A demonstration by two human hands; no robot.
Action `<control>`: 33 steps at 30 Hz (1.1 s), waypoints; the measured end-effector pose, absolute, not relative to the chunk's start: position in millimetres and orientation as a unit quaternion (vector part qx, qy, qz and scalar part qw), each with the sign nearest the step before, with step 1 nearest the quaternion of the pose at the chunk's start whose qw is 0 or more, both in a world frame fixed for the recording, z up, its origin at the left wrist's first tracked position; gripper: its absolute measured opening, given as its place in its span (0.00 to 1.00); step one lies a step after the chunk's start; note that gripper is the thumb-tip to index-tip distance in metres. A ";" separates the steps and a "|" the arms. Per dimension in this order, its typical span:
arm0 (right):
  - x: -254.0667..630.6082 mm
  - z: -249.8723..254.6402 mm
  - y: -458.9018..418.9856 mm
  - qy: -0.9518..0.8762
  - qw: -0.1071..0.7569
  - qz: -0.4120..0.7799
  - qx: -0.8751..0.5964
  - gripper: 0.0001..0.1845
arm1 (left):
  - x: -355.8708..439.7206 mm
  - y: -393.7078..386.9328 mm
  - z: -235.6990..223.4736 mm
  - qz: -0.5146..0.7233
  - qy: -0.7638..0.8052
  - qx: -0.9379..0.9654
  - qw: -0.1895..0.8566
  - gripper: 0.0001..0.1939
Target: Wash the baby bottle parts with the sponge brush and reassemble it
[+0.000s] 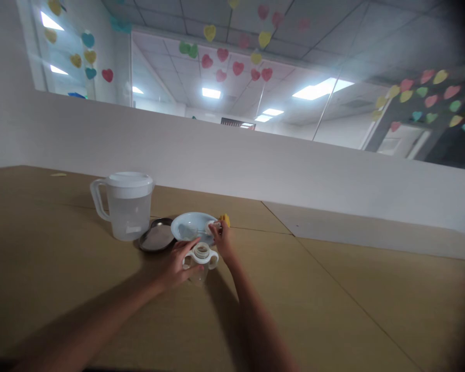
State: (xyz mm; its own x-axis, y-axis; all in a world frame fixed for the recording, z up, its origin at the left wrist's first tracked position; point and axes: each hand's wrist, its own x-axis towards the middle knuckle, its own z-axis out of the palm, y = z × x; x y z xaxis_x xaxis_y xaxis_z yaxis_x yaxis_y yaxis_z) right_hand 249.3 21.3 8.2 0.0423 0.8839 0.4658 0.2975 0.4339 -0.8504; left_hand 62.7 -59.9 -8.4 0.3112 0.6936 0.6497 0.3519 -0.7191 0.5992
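Note:
Around the left side of a clear baby bottle [199,276] with two white side handles, my left hand [178,263] is closed. The bottle stands upright and its threaded mouth is uncovered. Over the right rim of a pale blue bowl [178,227], my right hand [222,242] pinches a small white piece [211,226], perhaps the bottle's top; its exact shape is hard to make out. Some clear objects, too faint to name, lie inside the bowl. Just behind my right fingers is a yellow object [225,219], partly hidden.
A lidded translucent pitcher [129,212] stands left of the bowl, its handle to the left. Between them sits a dark-rimmed round dish [157,236]. The wooden table [333,310] meets a white wall [217,160] with windows carrying heart-shaped notes above.

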 end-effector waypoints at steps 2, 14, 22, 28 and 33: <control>248.2 8.7 19.2 -0.636 0.562 0.228 -0.477 0.18 | 62.9 -59.7 -9.3 0.486 0.332 0.789 0.175 0.34; 244.9 13.9 10.5 -0.650 0.578 0.199 -0.451 0.17 | 61.6 -57.6 -12.3 0.488 0.328 0.792 0.165 0.32; 245.3 16.2 7.0 -0.591 0.590 0.221 -0.503 0.25 | 62.0 -58.1 -11.1 0.484 0.332 0.793 0.163 0.32; 245.9 11.3 12.8 -0.590 0.617 0.206 -0.479 0.21 | 62.5 -59.6 -8.9 0.485 0.332 0.792 0.166 0.31; 245.7 4.0 20.3 -0.603 0.636 0.154 -0.457 0.14 | 61.8 -57.1 -12.7 0.485 0.333 0.792 0.163 0.31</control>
State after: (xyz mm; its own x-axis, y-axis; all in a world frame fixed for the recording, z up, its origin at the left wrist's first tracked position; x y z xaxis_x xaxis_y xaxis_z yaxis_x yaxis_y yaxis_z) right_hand 245.7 20.3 4.0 0.2261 0.7467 0.6256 0.3541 0.5353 -0.7669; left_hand 61.8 -57.1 -12.7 0.3078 0.6861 0.6592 0.3691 -0.7247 0.5819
